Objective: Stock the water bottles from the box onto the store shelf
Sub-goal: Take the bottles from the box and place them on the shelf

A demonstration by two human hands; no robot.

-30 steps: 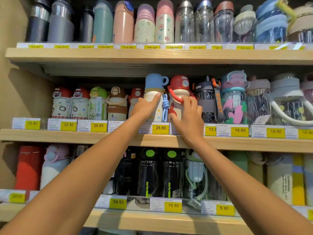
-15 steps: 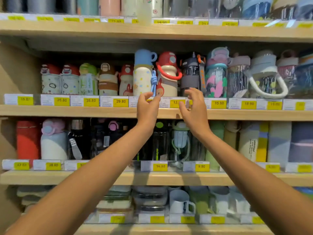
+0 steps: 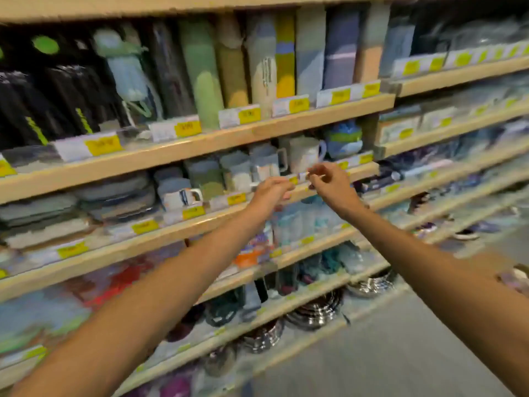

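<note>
The picture is motion-blurred and tilted. Tall water bottles (image 3: 201, 73) stand in a row on the highest wooden shelf (image 3: 286, 121) in view, with black bottles (image 3: 57, 93) at the left. My left hand (image 3: 269, 190) and my right hand (image 3: 332, 181) hover close together in front of the mug shelf one level lower. Both hold nothing, with fingers loosely curled and apart. No box is in view.
Mugs (image 3: 303, 153) and stacked flat containers (image 3: 71, 207) fill the shelf behind my hands. Lower shelves carry packaged goods and shiny metal bowls (image 3: 315, 310). Yellow price tags (image 3: 103, 146) line every shelf edge. Grey floor (image 3: 400, 353) lies at the lower right.
Both hands have let go of the blue-capped and red-capped bottles and dropped away from that shelf. The view has swung down and right, so the lower shelves and floor now show.
</note>
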